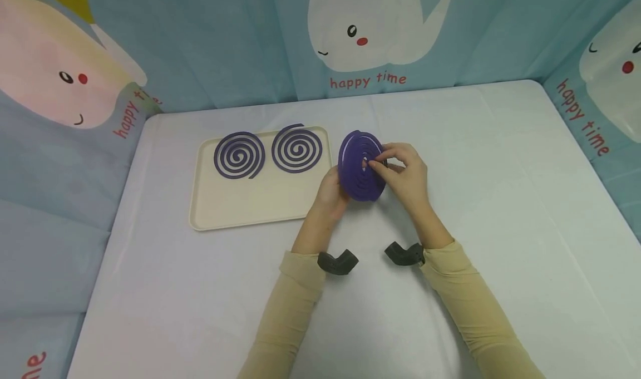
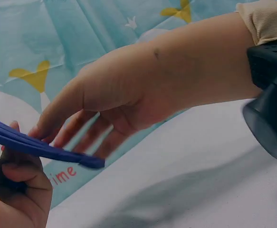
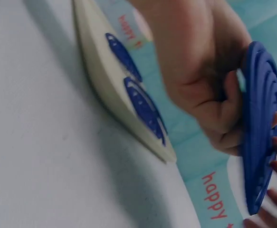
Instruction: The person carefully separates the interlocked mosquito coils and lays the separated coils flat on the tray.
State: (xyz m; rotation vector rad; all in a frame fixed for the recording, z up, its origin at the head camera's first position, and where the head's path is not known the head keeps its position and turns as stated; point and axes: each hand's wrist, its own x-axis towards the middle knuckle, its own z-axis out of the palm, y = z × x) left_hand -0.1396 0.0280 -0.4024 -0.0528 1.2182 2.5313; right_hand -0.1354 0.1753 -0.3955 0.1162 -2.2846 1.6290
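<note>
A purple mosquito coil (image 1: 353, 165), its rings packed close into a disc, is held up on edge just right of the tray. My left hand (image 1: 333, 194) grips it at its left side, with the fingers mostly behind it. Thumb and index finger of my right hand (image 1: 409, 174) pinch at the middle of the disc. Seen edge-on in the left wrist view, the coil (image 2: 48, 149) looks like more than one layer. On the cream tray (image 1: 250, 207) lie two open, single-spiral coils, a left one (image 1: 239, 155) and a right one (image 1: 297, 149) that overlaps the back rim.
A white cloth covers the table (image 1: 511, 201). Behind and beside it hangs a blue curtain (image 1: 225, 45) with whale prints. Dark wrist-worn devices sit at the left cuff (image 1: 338, 262) and the right cuff (image 1: 403, 254).
</note>
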